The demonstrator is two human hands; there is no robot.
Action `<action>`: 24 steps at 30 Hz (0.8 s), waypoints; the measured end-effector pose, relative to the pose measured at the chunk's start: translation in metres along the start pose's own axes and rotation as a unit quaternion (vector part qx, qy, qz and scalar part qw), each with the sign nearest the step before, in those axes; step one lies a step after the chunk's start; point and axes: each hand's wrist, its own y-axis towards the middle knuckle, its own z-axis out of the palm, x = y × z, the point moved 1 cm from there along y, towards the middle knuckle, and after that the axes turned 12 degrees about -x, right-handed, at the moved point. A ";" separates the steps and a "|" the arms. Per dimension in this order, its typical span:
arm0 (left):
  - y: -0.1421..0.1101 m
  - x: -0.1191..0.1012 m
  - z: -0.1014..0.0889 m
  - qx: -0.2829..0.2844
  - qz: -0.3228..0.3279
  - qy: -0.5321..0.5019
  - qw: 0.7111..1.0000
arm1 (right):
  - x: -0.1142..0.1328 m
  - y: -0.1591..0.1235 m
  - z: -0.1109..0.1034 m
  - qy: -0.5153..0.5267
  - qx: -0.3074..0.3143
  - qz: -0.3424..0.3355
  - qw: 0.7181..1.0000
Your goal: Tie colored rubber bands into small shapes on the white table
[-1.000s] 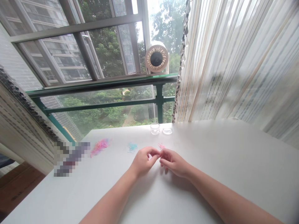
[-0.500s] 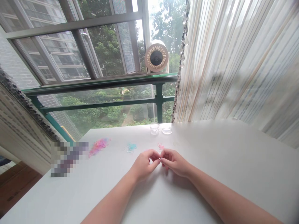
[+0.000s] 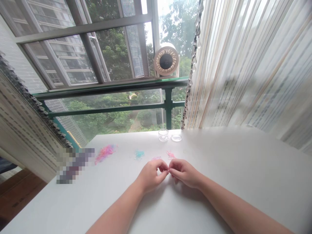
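My left hand (image 3: 151,175) and my right hand (image 3: 184,172) rest on the white table (image 3: 243,169), their fingertips pinched together and touching in the middle. Whatever they pinch is too small to make out. Just beyond the fingers lie a small red-pink cluster of tiny bands (image 3: 170,154) and a faint purple cluster (image 3: 156,158). A teal cluster (image 3: 139,154) lies a little further left, and a larger pink and orange heap (image 3: 105,152) lies further left still.
A small clear jar (image 3: 163,134) and its lid (image 3: 176,137) stand at the table's far edge. A blurred-out object (image 3: 73,165) lies at the left. A round fan (image 3: 167,61) sits on the green railing. A striped curtain (image 3: 248,65) hangs at the right.
Both hands drew slightly nearer to me and their pinch tightened. The purple cluster now shows beyond my left fingers. The view shifted a little.
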 end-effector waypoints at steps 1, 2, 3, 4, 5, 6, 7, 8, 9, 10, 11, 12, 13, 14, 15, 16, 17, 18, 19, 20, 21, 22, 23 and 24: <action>0.000 0.000 0.000 0.000 0.001 -0.002 1.000 | 0.000 0.000 0.000 -0.003 -0.001 0.000 1.000; 0.000 0.000 -0.001 0.000 0.002 -0.004 1.000 | 0.000 0.000 0.000 -0.007 -0.001 0.000 1.000; 0.000 0.001 -0.001 -0.001 0.002 -0.006 1.000 | 0.000 0.000 0.000 -0.012 -0.001 0.000 1.000; 0.000 0.001 -0.002 -0.001 0.001 -0.009 1.000 | 0.000 0.000 0.001 -0.015 -0.001 0.000 1.000; -0.001 0.001 -0.002 -0.002 0.000 -0.011 1.000 | 0.000 0.000 0.001 -0.016 -0.001 0.000 1.000; -0.001 0.001 -0.002 -0.003 -0.001 -0.014 1.000 | -0.001 0.000 0.001 -0.016 -0.001 -0.002 1.000; -0.001 0.001 -0.002 -0.005 -0.002 -0.016 1.000 | -0.001 0.000 0.001 -0.014 -0.001 -0.005 1.000; -0.001 0.002 -0.002 -0.008 -0.002 -0.017 1.000 | -0.001 0.000 0.001 -0.011 0.000 -0.008 1.000; -0.001 0.002 -0.002 -0.011 -0.002 -0.018 1.000 | -0.001 0.000 0.001 -0.007 0.000 -0.012 1.000; -0.001 0.002 -0.002 -0.013 -0.001 -0.018 1.000 | -0.001 0.000 0.001 -0.002 0.000 -0.015 1.000; -0.001 0.003 -0.001 -0.015 0.000 -0.017 1.000 | -0.001 0.000 0.001 0.002 0.000 -0.017 1.000; -0.001 0.003 -0.001 -0.014 0.000 -0.017 1.000 | -0.001 0.000 0.001 0.004 -0.001 -0.018 1.000; -0.001 0.003 -0.001 -0.011 0.000 -0.016 1.000 | -0.001 0.000 0.001 0.004 -0.002 -0.017 1.000; -0.001 0.003 -0.001 -0.007 0.001 -0.015 1.000 | -0.001 0.000 0.001 0.002 -0.003 -0.016 1.000; -0.001 0.003 -0.001 -0.003 0.001 -0.015 1.000 | -0.001 0.000 0.001 -0.001 -0.004 -0.015 1.000; -0.002 0.003 -0.001 0.001 0.001 -0.016 1.000 | -0.002 0.000 0.001 -0.006 -0.004 -0.014 1.000; -0.002 0.002 -0.001 0.003 0.002 -0.016 1.000 | -0.002 0.000 0.001 -0.010 -0.004 -0.013 1.000; -0.002 0.002 -0.002 0.005 0.004 -0.016 1.000 | -0.002 0.001 0.001 -0.015 -0.004 -0.014 1.000; -0.002 0.002 -0.002 0.006 0.004 -0.016 1.000 | -0.002 0.001 0.001 -0.020 -0.006 -0.014 1.000; -0.002 0.002 -0.002 0.007 0.004 -0.016 1.000 | -0.001 0.001 0.000 -0.024 -0.006 -0.015 1.000; -0.002 0.002 -0.003 0.009 0.004 -0.016 1.000 | -0.001 0.001 0.000 -0.027 -0.007 -0.015 0.999; -0.001 0.001 -0.003 0.009 0.005 -0.017 1.000 | 0.000 0.001 0.000 -0.029 -0.006 -0.015 0.999; -0.001 0.001 -0.003 0.008 0.005 -0.017 1.000 | 0.001 0.001 0.000 -0.029 -0.005 -0.014 0.999; -0.001 0.001 -0.004 0.005 0.007 -0.018 1.000 | 0.002 0.000 0.000 -0.028 -0.003 -0.012 1.000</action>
